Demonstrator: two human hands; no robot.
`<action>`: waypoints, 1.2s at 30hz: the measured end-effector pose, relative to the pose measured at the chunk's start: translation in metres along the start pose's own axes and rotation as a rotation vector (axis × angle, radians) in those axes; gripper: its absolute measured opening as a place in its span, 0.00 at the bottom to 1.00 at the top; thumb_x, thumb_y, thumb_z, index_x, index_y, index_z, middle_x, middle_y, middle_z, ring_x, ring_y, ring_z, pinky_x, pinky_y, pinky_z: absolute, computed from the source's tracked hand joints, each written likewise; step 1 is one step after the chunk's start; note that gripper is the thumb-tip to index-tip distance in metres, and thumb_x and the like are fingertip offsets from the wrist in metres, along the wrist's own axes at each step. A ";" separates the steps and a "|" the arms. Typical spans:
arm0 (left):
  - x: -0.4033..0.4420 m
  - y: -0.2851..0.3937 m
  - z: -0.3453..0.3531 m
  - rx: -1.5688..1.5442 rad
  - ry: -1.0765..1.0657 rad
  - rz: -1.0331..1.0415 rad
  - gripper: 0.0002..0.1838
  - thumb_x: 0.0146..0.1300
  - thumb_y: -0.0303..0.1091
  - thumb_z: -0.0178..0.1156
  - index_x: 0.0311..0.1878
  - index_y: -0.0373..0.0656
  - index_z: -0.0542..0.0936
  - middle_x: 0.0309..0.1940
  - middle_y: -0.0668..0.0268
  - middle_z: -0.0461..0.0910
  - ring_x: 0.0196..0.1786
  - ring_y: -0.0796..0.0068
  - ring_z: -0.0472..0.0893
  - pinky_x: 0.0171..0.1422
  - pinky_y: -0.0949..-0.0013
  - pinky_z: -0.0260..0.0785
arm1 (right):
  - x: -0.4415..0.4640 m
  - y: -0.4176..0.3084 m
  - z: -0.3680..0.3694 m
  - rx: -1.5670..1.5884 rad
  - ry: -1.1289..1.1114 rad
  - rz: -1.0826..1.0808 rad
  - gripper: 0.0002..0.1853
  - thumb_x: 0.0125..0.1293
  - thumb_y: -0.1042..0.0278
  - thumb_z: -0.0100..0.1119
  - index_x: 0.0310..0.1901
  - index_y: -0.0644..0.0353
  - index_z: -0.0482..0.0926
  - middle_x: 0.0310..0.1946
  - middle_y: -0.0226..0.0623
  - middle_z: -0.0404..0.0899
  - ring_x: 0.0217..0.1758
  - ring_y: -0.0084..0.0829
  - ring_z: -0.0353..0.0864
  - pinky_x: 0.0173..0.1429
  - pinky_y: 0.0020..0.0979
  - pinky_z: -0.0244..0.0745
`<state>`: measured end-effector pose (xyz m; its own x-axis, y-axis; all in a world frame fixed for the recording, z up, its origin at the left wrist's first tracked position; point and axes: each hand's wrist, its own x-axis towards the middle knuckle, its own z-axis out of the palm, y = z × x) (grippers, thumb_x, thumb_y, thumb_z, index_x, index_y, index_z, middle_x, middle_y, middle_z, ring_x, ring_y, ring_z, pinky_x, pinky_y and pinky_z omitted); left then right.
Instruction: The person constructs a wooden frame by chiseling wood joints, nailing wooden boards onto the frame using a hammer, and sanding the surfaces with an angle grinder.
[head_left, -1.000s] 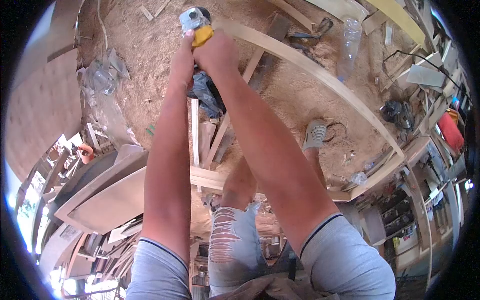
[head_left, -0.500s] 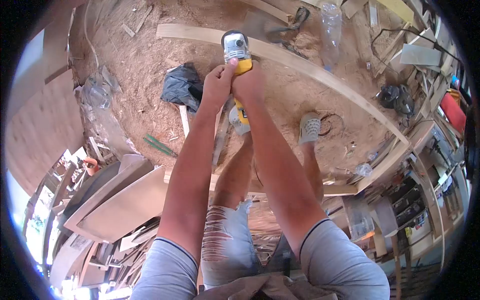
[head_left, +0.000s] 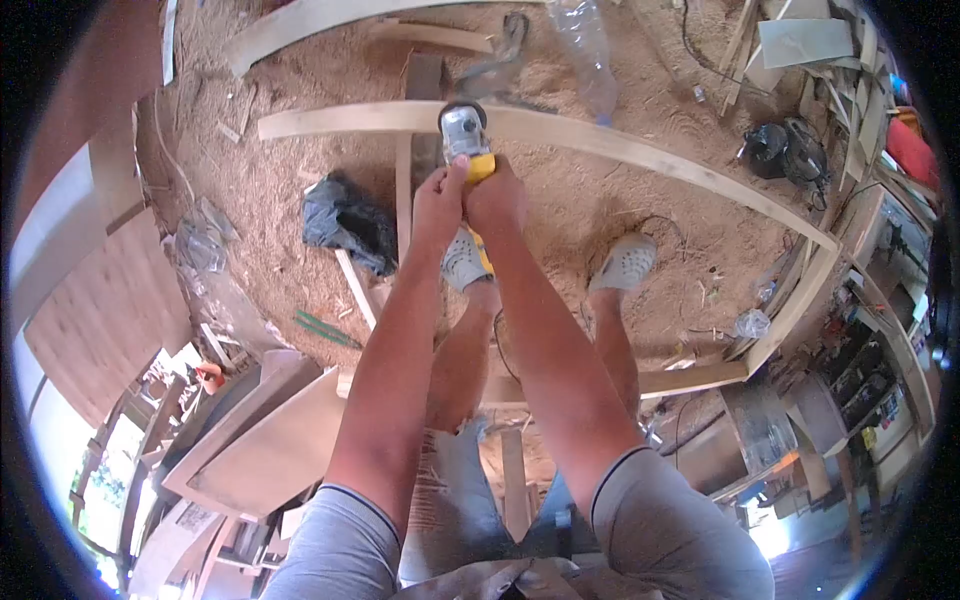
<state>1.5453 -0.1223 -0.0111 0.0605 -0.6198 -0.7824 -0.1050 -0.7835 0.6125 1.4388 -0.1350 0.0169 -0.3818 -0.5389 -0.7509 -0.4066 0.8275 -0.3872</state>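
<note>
Both my hands are wrapped round a yellow and grey angle grinder [head_left: 466,135]. My left hand [head_left: 438,203] grips its left side near the head, with the thumb on top. On the right side of the body, my right hand [head_left: 496,200] is closed. The tool's dark disc lies against or just over a long curved wooden beam [head_left: 620,147]; I cannot tell whether they touch. Part of the yellow body shows below my hands, beside my left shoe [head_left: 462,262].
Sawdust covers the ground. A black plastic bag [head_left: 345,222] lies left of my arms, near green-handled pliers or cutters [head_left: 325,328]. Another curved beam [head_left: 300,28] is at the top. A dark power tool [head_left: 765,150] rests at right. Wooden panels [head_left: 260,440] lean at lower left.
The view has shifted, so the curved beam sits lower and another curved beam shows above it. The grinder stays in both hands, its disc still at the beam.
</note>
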 end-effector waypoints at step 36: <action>-0.065 -0.033 0.307 0.319 -0.138 0.138 0.35 0.73 0.66 0.63 0.34 0.35 0.81 0.25 0.69 0.72 0.33 0.77 0.70 0.39 0.64 0.67 | 0.067 0.231 -0.216 0.159 0.222 0.038 0.30 0.58 0.42 0.75 0.47 0.60 0.79 0.38 0.59 0.88 0.45 0.61 0.89 0.47 0.56 0.85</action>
<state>1.2400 -0.0424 -0.0145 -0.1083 -0.6893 -0.7164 -0.4079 -0.6263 0.6643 1.1400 -0.0140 -0.0074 -0.5739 -0.5135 -0.6379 -0.2598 0.8529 -0.4528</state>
